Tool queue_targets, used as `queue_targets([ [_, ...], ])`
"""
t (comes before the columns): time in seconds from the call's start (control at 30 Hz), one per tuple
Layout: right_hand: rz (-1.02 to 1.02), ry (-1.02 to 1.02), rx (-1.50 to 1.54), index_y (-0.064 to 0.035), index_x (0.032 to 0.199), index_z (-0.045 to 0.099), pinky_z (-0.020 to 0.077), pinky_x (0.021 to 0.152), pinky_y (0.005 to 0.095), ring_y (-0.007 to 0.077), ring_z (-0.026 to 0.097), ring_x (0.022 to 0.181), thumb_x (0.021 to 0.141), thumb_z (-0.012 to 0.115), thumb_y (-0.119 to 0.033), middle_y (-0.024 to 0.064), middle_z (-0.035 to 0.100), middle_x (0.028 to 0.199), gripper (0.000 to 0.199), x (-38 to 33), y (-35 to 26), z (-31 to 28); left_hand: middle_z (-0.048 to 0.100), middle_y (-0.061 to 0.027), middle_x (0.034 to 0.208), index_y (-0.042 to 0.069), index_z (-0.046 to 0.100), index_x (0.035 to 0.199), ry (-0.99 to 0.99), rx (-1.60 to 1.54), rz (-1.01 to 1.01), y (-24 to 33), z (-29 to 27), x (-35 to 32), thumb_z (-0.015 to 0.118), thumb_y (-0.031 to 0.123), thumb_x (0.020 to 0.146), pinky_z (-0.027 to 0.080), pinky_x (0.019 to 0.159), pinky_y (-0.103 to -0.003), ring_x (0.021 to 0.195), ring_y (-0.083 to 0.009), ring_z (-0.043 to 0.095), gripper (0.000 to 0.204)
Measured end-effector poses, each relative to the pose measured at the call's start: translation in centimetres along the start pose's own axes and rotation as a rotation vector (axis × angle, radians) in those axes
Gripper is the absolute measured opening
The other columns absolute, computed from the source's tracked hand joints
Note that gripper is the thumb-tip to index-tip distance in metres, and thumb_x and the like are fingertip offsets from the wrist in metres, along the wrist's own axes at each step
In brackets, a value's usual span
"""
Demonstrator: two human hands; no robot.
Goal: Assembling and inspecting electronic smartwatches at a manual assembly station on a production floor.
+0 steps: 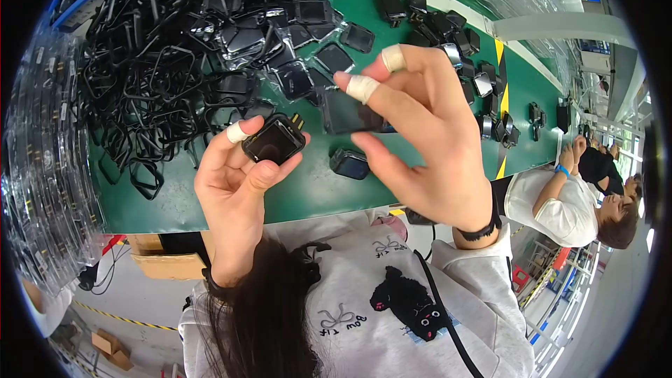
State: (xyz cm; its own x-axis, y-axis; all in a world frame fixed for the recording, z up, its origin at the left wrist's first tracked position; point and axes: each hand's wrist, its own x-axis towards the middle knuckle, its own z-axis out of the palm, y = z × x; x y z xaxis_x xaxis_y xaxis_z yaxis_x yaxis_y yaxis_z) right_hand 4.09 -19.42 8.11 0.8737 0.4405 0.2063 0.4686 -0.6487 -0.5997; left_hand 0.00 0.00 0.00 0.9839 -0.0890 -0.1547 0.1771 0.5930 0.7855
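Note:
My left hand [238, 175] grips a small black square device [275, 141] with a dark screen face and rounded corners. Two gold-coloured tabs stick out at its upper right corner. To the right, my right hand [430, 129] pinches a thin dark square panel [350, 113] between thumb and fingers, slightly blurred and apart from the device. White tape wraps some fingertips on both hands. Below the panel, a black square device [350, 163] lies on the green table [182, 210].
Black square frames [168, 73] are heaped at the left, beside dark screen panels [294, 78] in clear film. Several black devices [441, 28] lie at the far right. Stacked clear plastic trays [49, 168] stand along the left edge. Another person [560, 203] sits farther right.

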Motion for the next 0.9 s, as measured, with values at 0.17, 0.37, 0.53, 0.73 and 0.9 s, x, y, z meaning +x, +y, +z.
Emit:
queue_targets([
  [0.17, -0.072, 0.125, 0.156, 0.002, 0.108, 0.061, 0.051, 0.069, 0.0293, 0.0223, 0.06, 0.085, 0.063, 0.071, 0.007, 0.016, 0.052, 0.107, 0.047, -1.3, 0.0, -0.1, 0.059, -0.0167, 0.114, -0.004, 0.046, 0.125, 0.009, 0.006, -0.017, -0.6, 0.7, -0.1, 0.064, -0.002, 0.082, 0.055, 0.085, -0.042, 0.1, -0.026, 0.062, 0.047],
  [0.37, -0.108, 0.141, 0.243, 0.0028, 0.085, 0.065, 0.0491, 0.061, 0.0251, 0.0192, 0.062, 0.069, 0.066, 0.076, 0.0, 0.0132, 0.061, 0.093, 0.022, -2.5, 1.4, -0.4, 0.056, -0.0165, 0.119, -0.007, 0.043, 0.129, -0.155, 0.111, -0.026, -1.2, 2.9, 0.1, 0.06, -0.013, 0.08, 0.052, 0.09, -0.035, 0.104, -0.0214, 0.06, 0.053],
  [0.53, 0.179, 0.177, 0.454, -0.0011, 0.085, 0.067, 0.0435, 0.054, 0.0207, 0.0097, 0.057, 0.062, 0.066, 0.078, -0.001, 0.0055, 0.063, 0.074, 0.022, -2.8, 1.3, 1.2, 0.055, -0.0172, 0.121, -0.008, 0.041, 0.13, -0.238, 0.112, -0.14, -1.2, 3.5, -0.2, 0.057, -0.019, 0.078, 0.05, 0.092, -0.033, 0.108, -0.0237, 0.059, 0.056],
  [0.73, 0.1, 0.24, 0.362, -0.0001, 0.084, 0.06, 0.0455, 0.056, 0.0229, 0.0124, 0.054, 0.068, 0.07, 0.071, 0.008, 0.0103, 0.052, 0.1, 0.02, -3.6, 2.2, 2.5, 0.054, -0.0171, 0.123, -0.009, 0.041, 0.13, -0.217, 0.138, -0.16, -1.1, 4.7, -0.4, 0.059, -0.019, 0.076, 0.05, 0.093, -0.034, 0.108, -0.024, 0.058, 0.058],
  [0.9, -0.002, 0.26, 0.301, -0.0013, 0.096, 0.05, 0.0501, 0.061, 0.0277, 0.0227, 0.053, 0.091, 0.069, 0.068, 0.013, 0.014, 0.043, 0.111, 0.036, -4.7, 2.8, 4.0, 0.053, -0.0144, 0.121, -0.007, 0.047, 0.125, -0.173, 0.175, -0.151, -2.0, 4.5, -0.5, 0.059, -0.02, 0.076, 0.052, 0.089, -0.031, 0.106, -0.0223, 0.059, 0.053],
])
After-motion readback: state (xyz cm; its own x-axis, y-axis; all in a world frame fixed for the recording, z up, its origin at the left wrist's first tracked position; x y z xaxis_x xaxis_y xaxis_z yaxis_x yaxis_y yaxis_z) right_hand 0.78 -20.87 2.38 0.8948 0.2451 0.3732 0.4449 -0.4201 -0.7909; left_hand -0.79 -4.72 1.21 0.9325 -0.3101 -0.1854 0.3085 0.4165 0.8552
